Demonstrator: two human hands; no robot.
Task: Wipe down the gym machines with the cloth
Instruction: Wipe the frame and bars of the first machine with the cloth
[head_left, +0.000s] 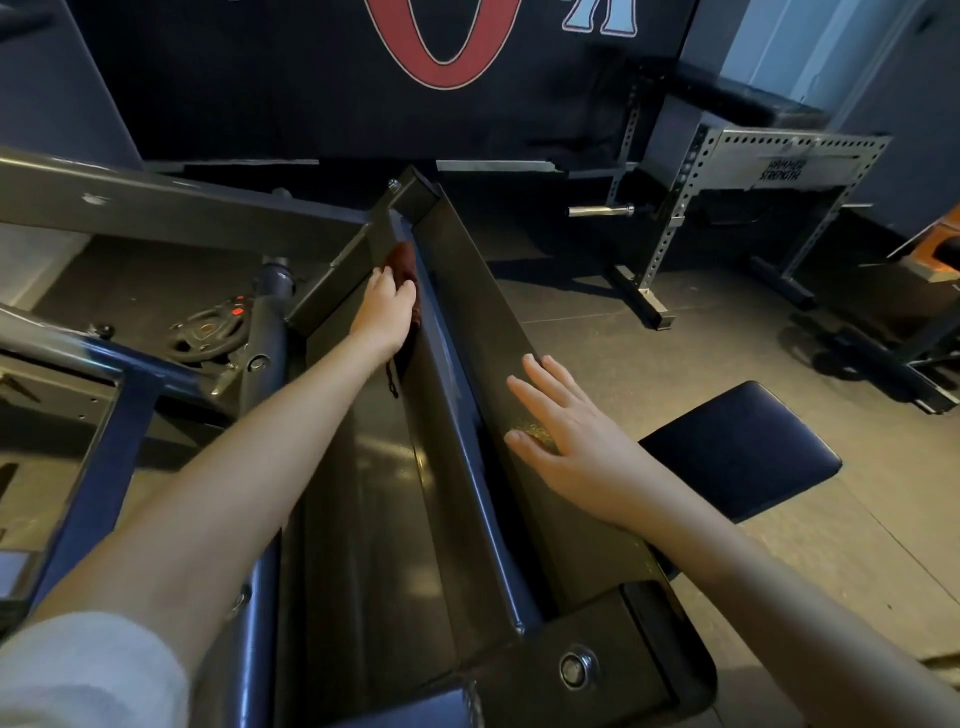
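Pale sleeve (88, 670) fills the lower left corner of the head view, and from it the person's left forearm stretches forward over a dark metal gym machine frame (467, 270). At the far end of that reach, the left hand (382, 312) has its fingers curled over a dark red cloth (404, 262) and presses it against the inner rail, close to where the frame's beams meet. The right hand (556, 431) lies flat on the top face of the right-hand beam, fingers straight and spread, holding nothing, apparently as a brace. A large bolt (574, 670) sits on the near cross-piece. To the right, beside the beam, is a black padded seat (737, 447); to the left, a weight plate (208, 332) lies on the rubber floor (597, 312). A perforated steel rack (727, 156) stands well apart against the back wall. The job looks partway through: the cloth is working one rail of this frame, while a scuffed yellowish patch shows by the right hand, and the seat, the outer beams and the rack likely remain to be wiped. No true container is in view; the nearest thing is the trough between the beams, where the cloth and left hand are.
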